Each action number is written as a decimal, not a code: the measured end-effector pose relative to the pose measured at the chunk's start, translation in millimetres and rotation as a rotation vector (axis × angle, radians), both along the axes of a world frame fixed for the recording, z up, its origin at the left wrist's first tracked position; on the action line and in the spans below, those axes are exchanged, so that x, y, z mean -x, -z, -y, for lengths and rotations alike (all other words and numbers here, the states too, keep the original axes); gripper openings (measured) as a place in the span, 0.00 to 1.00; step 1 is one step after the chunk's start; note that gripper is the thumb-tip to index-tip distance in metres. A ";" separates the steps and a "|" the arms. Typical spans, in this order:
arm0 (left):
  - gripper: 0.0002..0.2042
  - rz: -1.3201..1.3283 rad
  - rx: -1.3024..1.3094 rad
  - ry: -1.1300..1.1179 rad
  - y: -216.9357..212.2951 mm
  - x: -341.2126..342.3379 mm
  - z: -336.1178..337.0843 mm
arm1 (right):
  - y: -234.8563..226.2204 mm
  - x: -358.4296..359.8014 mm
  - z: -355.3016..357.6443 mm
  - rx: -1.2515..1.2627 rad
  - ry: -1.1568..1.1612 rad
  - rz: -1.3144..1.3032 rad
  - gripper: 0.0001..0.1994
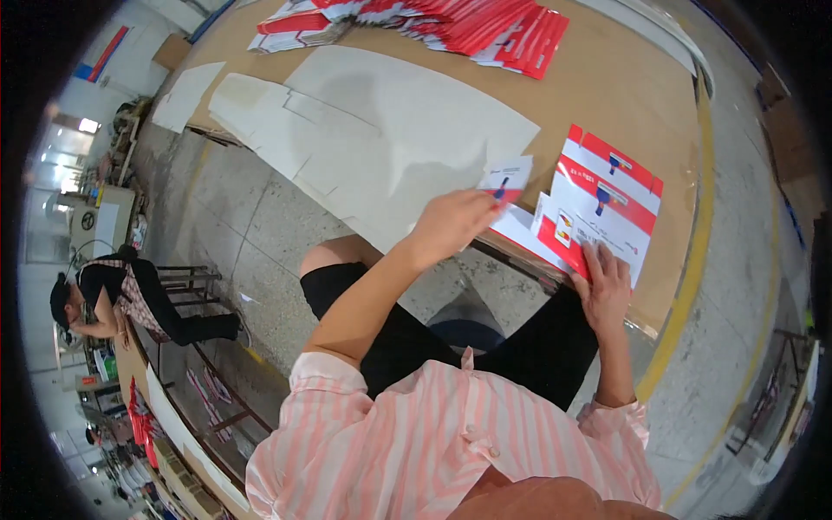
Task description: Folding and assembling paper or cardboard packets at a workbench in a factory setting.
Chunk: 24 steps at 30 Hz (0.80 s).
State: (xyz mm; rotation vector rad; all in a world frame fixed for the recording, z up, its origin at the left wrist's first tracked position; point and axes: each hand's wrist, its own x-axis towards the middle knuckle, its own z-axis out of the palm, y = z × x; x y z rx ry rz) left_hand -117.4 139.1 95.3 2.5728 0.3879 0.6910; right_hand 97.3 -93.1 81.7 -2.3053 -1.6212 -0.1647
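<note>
Brown bench [641, 95] shows beyond the flat red-and-white carton [611, 204] toward the right edge; I see left hand [455, 223] pinching a small card [510, 173], right hand [606, 290] on the carton, grip unclear

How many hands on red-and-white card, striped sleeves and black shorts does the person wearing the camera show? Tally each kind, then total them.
Hands on red-and-white card: 2 (left hand, right hand)
Striped sleeves: 2 (left sleeve, right sleeve)
Black shorts: 1
Total: 5

Left grip [456, 223] hiding card [513, 175] edge, carton pile [496, 31] cropped
</note>
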 end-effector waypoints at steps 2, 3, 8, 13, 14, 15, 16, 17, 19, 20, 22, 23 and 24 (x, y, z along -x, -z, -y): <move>0.14 -0.104 -0.070 0.041 -3.4 -4.7 12.5 | -2.1 1.7 -1.1 0.088 -0.017 0.061 0.27; 0.15 -0.209 -0.161 0.062 -3.9 -8.0 13.9 | -0.6 1.3 -1.4 0.095 -0.006 0.063 0.27; 0.18 -0.461 -0.143 0.109 -3.2 -27.3 16.2 | 1.5 4.2 1.3 0.140 0.015 0.051 0.27; 0.25 -0.232 -0.226 0.043 40.7 -33.5 21.7 | 12.5 8.4 -3.0 0.087 0.046 0.009 0.28; 0.26 -0.269 -0.198 0.008 46.4 -33.5 24.6 | 15.0 8.2 -6.0 0.083 0.062 0.057 0.28; 0.26 -0.308 -0.168 -0.029 47.9 -34.4 28.2 | 17.2 7.6 -7.1 0.083 0.076 0.107 0.29; 0.26 -0.312 -0.160 -0.020 48.5 -35.9 30.3 | 17.7 7.0 -7.7 0.092 0.083 0.102 0.29; 0.26 -0.281 -0.178 -0.028 47.5 -37.7 31.3 | 16.5 6.1 -8.7 0.103 0.091 0.095 0.29; 0.25 -0.258 -0.194 -0.039 43.4 -37.1 33.5 | 14.9 7.8 -8.5 0.115 0.094 0.083 0.29; 0.24 -0.246 -0.206 -0.042 40.4 -36.5 33.2 | 14.0 8.9 -9.4 0.118 0.095 0.080 0.29; 0.23 -0.220 -0.232 -0.044 34.6 -42.4 28.8 | 14.4 6.8 -12.1 0.107 0.102 0.091 0.29; 0.22 -0.275 -0.216 -0.036 28.0 -48.8 24.2 | 12.2 5.5 -14.1 0.066 0.089 0.096 0.28; 0.21 -0.329 -0.196 -0.026 21.0 -54.2 22.9 | 7.7 7.1 -12.2 0.027 0.078 0.103 0.26</move>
